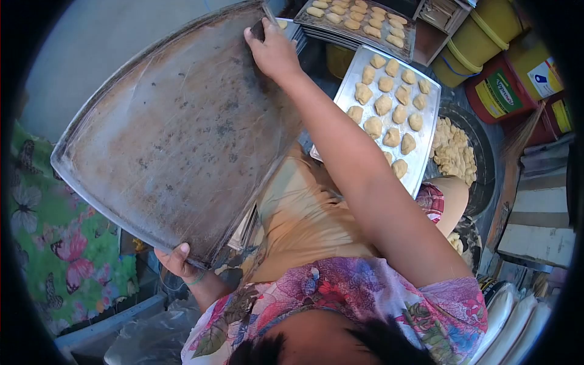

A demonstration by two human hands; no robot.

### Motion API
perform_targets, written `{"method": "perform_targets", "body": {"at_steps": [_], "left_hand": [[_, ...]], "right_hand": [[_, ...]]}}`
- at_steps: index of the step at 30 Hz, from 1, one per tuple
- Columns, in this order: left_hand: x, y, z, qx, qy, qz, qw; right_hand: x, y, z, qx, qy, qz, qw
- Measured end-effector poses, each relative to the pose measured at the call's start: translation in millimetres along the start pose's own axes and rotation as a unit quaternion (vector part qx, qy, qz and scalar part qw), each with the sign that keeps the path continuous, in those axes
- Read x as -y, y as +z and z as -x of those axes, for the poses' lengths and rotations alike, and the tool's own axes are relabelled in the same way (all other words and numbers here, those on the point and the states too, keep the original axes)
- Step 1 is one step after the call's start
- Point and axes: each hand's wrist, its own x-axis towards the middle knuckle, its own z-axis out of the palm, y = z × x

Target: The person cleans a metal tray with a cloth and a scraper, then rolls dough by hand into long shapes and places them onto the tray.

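Note:
A large, worn baking tray (176, 134) is tilted up at the left, its stained inner face showing. My left hand (176, 260) grips its lower edge, thumb over the rim. Near the tray's upper right corner, my right hand (274, 52) is closed on a small dark object (258, 30), too unclear to name, against the tray's surface. Right of my forearm, a shiny tray (428, 131) holds several dough pieces (383, 104) in rows. Another dark tray (409, 45) with several dough pieces lies on stacked trays at the top.
A dark basin (485, 182) with a mass of dough (453, 152) is at the right. Yellow buckets (480, 36) and a red bucket (496, 91) stand at the upper right. Green butterfly-patterned cloth (67, 243) hangs at the left; clear plastic (152, 334) lies below.

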Motion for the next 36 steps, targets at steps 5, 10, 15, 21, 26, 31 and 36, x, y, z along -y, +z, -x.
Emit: {"method": "perform_targets", "body": {"at_steps": [5,10,15,21,26,31,36], "left_hand": [[9.2,10.6,-16.6,-0.012,-0.004,-0.001,1.0],[13.3,1.7,-11.6,-0.035,0.012,-0.002,0.999],[11.6,-3.8,-21.5,-0.046,0.012,-0.093,0.995],[35.1,-2.2,-36.9,-0.051,-0.075,0.07,0.993],[42.3,-6.7,-29.8,-0.083,-0.137,0.155,0.975],[55.4,-12.4,-28.5,-0.08,-0.158,0.233,0.956],[64.0,-10.9,-30.6,-0.043,-0.171,0.251,0.952]], "right_hand": [[36.9,18.8,105.6,0.119,-0.175,0.079,0.974],[-22.7,13.8,58.4,0.092,-0.04,0.051,0.994],[-102.8,-45.3,3.6,0.138,-0.054,0.133,0.98],[-77.2,-180.6,51.2,0.144,0.176,-0.154,0.962],[-69.1,-209.3,114.6,0.155,0.264,-0.273,0.912],[-72.2,-236.1,182.1,0.196,0.233,-0.154,0.94],[-58.9,-293.0,256.5,0.155,0.264,-0.096,0.947]]}}
